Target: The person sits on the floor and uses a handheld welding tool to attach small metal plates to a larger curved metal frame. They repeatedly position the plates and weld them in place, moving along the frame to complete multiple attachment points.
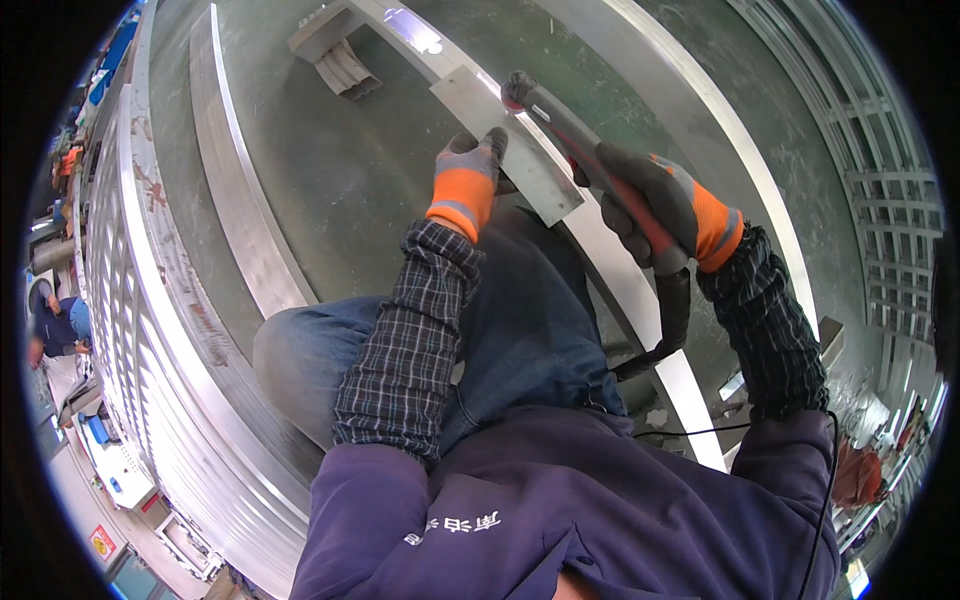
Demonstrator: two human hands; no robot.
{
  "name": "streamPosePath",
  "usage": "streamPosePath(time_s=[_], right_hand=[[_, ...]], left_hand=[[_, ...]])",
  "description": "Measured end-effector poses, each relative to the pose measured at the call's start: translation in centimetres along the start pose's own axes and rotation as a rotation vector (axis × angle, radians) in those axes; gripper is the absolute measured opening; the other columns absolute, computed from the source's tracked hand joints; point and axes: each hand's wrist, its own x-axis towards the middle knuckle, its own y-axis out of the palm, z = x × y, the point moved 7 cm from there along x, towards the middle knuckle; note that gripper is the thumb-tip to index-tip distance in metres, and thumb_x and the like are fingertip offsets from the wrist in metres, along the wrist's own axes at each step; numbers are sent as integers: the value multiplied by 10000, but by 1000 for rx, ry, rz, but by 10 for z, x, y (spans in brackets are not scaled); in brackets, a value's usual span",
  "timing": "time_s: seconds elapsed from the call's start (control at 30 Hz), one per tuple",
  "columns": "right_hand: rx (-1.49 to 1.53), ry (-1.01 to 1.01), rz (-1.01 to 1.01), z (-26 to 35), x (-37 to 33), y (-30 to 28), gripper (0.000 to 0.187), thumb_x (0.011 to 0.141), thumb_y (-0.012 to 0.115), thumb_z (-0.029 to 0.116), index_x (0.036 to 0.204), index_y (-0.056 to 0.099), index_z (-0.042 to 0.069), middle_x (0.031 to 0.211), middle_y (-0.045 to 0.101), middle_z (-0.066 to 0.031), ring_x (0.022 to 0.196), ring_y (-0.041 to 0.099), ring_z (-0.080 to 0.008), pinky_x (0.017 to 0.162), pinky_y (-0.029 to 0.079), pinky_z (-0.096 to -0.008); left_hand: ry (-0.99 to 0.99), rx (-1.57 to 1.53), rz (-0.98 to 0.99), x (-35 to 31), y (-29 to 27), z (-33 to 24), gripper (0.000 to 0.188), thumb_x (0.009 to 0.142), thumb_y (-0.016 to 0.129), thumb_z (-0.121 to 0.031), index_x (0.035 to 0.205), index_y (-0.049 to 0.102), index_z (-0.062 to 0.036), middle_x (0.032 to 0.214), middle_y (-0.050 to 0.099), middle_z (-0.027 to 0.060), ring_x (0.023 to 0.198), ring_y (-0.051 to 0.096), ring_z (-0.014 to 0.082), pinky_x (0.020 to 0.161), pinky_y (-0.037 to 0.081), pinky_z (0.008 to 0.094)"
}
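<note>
Gripping tool (pixel 572 128), plate (pixel 530 165) near, beams (pixel 235 180) both sides

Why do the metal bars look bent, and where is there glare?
In the head view, the wide fisheye lens makes the long metal bar look curved and leaves black corners; also in the head view, glare whites out a patch near the bar's top end, and bright streaks cross the metal frames at left.

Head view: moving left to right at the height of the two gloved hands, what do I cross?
Slatted metal frames, flat metal bar, left hand, small metal plate, right hand, wide metal beam, grid-like metal racks.
</note>
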Motion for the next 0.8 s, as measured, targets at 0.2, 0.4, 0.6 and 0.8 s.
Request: streamPosePath(time_s=[0.2, 0.4, 0.6, 0.8], right_hand=[[4, -22, 18, -5, -9, -1, 574, 1023, 499, 569, 1077, 629, 12, 679, 609, -33, 504, 615, -118, 407, 521, -275], [10, 29, 6, -15, -19, -2, 576, 1026, 495, 564, 1117, 611, 7, 670, 600, -36, 482, 600, -121, 402, 514, -270], [32, 21, 7, -16, -31, 3, 586, 1022, 505, 561, 1193, 584, 6, 678, 599, -27, 481, 596, -117, 404, 512, -264], [58, 17, 14, -24, -33, 0, 604, 1017, 513, 566, 1237, 576, 7, 698, 611, -31, 484, 602, -120, 407, 517, -260]], left_hand=[[28, 29, -6, -2, 0, -2, 290, 942, 749, -211, 1172, 679, -50, 949, 710, 90, 726, 695, 210, 592, 635, 365], [13, 54, 34, -7, 3, -5, 358, 955, 709, -219, 1214, 612, 9, 1068, 681, 111, 829, 683, 215, 626, 621, 340], [28, 53, 41, -7, 3, -5, 338, 958, 702, -219, 1192, 623, 11, 1053, 678, 108, 826, 677, 207, 637, 621, 334], [51, 150, 58, -6, 1, -8, 351, 951, 716, -248, 1159, 634, 22, 1017, 670, 98, 796, 658, 197, 637, 600, 325]])
